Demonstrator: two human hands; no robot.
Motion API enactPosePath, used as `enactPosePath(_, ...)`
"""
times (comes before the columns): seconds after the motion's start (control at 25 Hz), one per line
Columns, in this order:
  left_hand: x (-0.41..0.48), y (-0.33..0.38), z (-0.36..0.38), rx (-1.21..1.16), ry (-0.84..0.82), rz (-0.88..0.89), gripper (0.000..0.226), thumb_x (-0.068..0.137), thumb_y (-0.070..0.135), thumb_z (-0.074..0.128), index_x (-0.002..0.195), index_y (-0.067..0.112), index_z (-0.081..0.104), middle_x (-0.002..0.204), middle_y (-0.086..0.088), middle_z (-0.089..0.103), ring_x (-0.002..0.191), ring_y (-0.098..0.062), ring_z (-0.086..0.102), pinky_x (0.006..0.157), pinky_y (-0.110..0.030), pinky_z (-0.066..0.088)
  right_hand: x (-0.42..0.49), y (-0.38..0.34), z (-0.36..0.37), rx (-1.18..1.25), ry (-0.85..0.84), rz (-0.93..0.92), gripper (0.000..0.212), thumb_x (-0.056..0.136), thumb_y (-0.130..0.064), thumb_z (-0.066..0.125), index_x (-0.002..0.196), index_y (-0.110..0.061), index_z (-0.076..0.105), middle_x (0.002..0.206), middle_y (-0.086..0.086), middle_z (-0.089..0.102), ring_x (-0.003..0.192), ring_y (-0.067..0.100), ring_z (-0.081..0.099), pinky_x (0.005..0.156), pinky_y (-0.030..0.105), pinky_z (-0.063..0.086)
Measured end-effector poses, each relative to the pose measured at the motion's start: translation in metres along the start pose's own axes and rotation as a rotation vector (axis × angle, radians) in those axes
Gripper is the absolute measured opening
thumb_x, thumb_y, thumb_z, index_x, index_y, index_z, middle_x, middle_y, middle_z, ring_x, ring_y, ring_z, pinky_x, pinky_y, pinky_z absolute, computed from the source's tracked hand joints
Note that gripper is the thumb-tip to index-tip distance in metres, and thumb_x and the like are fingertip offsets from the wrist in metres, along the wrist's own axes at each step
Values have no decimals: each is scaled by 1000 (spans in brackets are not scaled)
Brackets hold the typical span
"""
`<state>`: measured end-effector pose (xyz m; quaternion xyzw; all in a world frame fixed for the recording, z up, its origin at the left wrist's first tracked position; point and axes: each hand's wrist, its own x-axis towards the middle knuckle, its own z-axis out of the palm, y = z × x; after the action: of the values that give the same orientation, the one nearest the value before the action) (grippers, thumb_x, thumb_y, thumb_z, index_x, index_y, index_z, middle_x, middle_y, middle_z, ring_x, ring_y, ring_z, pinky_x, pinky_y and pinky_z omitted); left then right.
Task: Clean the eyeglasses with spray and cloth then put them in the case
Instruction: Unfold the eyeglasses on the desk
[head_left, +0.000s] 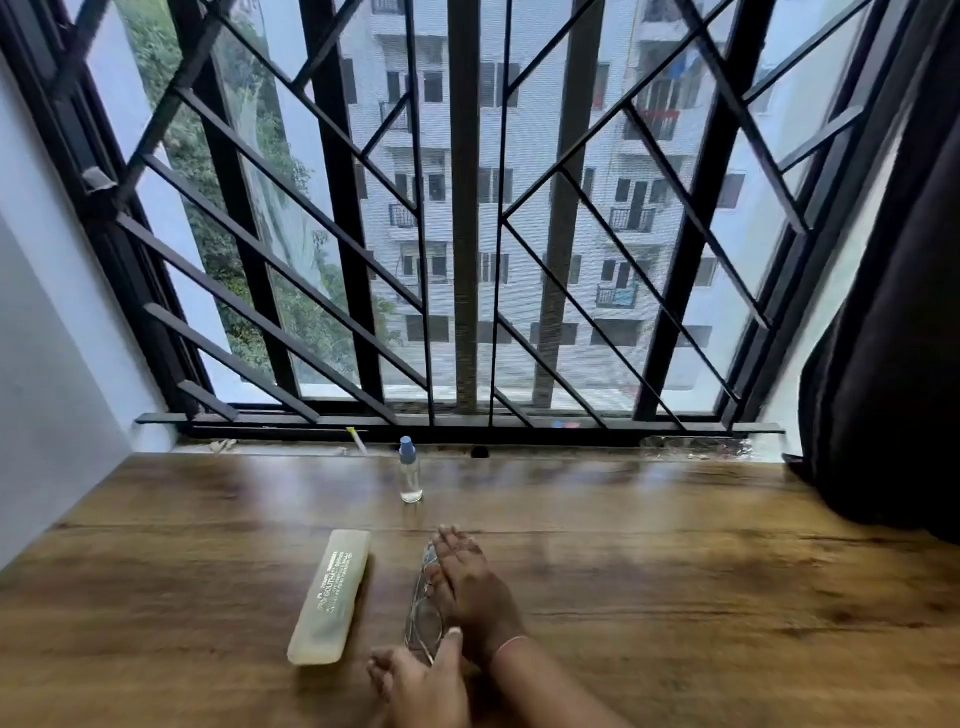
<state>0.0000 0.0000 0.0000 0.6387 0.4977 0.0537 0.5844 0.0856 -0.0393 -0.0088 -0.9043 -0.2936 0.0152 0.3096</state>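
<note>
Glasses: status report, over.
Right hand flat on glasses; left hand thumb at near end, grip unclear. Glasses on table, beside shut case. Spray standing apart; no cloth seen.

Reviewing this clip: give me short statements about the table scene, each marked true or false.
1. The clear spray bottle with blue cap stands upright on the brown wooden table. True.
2. The pale cream oblong eyeglass case lies open. False: it is closed.
3. That case lies right of the thin-framed eyeglasses. False: it lies left of them.
4. The right hand rests on the eyeglasses, fingers straight. True.
5. The left hand holds the bottle. False: its thumb touches the eyeglasses' near end; the bottle stands alone.
</note>
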Motion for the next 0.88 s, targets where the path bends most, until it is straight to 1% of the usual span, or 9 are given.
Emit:
enactPosePath(0.08, 22, -19, 4, -42, -64, 16, 82, 65, 63, 51, 132, 16, 45, 136, -16, 45, 124, -25, 45, 92, -34, 35, 12, -2, 6, -1, 96, -19, 99, 77, -63, -11, 135, -3, 41, 145, 14, 38, 137, 24, 31, 111, 32, 2)
enactPosePath(0.16, 32, -33, 25, 91, -111, 13, 63, 60, 74, 30, 110, 42, 52, 136, 1, 46, 121, -18, 45, 89, -31, 32, 19, -6, 8, -24, 24, 32, 95, 80, -66, -9, 140, -4, 33, 150, 12, 30, 141, 22, 21, 110, 26, -5)
enactPosePath(0.24, 29, -17, 10, -146, -49, 68, 59, 72, 74, 38, 111, 34, 58, 123, -4, 56, 108, -19, 51, 89, -29, 37, 27, -5, 11, -54, -42, 64, 77, 87, -52, 2, 141, -6, 30, 151, 12, 29, 142, 21, 19, 113, 24, -3)
enactPosePath(0.36, 11, -3, -2, -329, -94, 5, 44, 69, 14, 75, 101, -10, 57, 98, -22, 58, 85, -25, 53, 70, -33, 40, 31, -8, 4, 0, -82, 101, 49, 97, -30, 26, 139, -6, 36, 147, 12, 36, 137, 19, 29, 113, 24, 14)
enactPosePath(0.56, 13, 6, -10, -504, -192, 88, 62, 78, -24, 46, 136, -8, 32, 117, -13, 51, 65, -13, 60, 50, -16, 47, 8, 16, -28, 147, 38, 227, 31, 93, -19, 44, 112, -1, 61, 119, 19, 62, 112, 31, 56, 93, 35, 39)
enactPosePath(0.64, 15, 9, -14, -490, -263, 199, 63, 77, -32, 35, 136, -11, 28, 133, -13, 43, 81, -9, 65, 39, -7, 41, -17, 31, -45, 176, 109, 278, 23, 90, -17, 51, 91, 0, 66, 95, 19, 70, 92, 27, 64, 79, 33, 42)
enactPosePath(0.72, 22, 3, -9, -376, -316, 317, 66, 75, -36, 27, 136, -10, 28, 139, -17, 37, 97, -9, 64, 45, -4, 43, -49, 43, -61, 243, 188, 343, 16, 85, -14, 60, 83, -3, 71, 85, 12, 73, 78, 6, 62, 67, 17, 42)
enactPosePath(0.8, 35, -5, 0, -327, -344, 368, 67, 72, -34, 33, 133, -5, 37, 131, -14, 44, 78, 8, 64, 63, -6, 48, -76, 54, -70, 334, 283, 410, 13, 79, -5, 66, 90, -5, 74, 91, 5, 75, 79, -8, 58, 63, -2, 37)
enactPosePath(0.88, 33, -8, 3, -217, -352, 417, 66, 63, -14, 47, 124, 9, 54, 125, -9, 57, 82, 10, 63, 82, -18, 49, -93, 68, -71, 396, 338, 479, 22, 76, 3, 67, 95, -5, 72, 97, 7, 72, 79, -15, 58, 68, -7, 36)
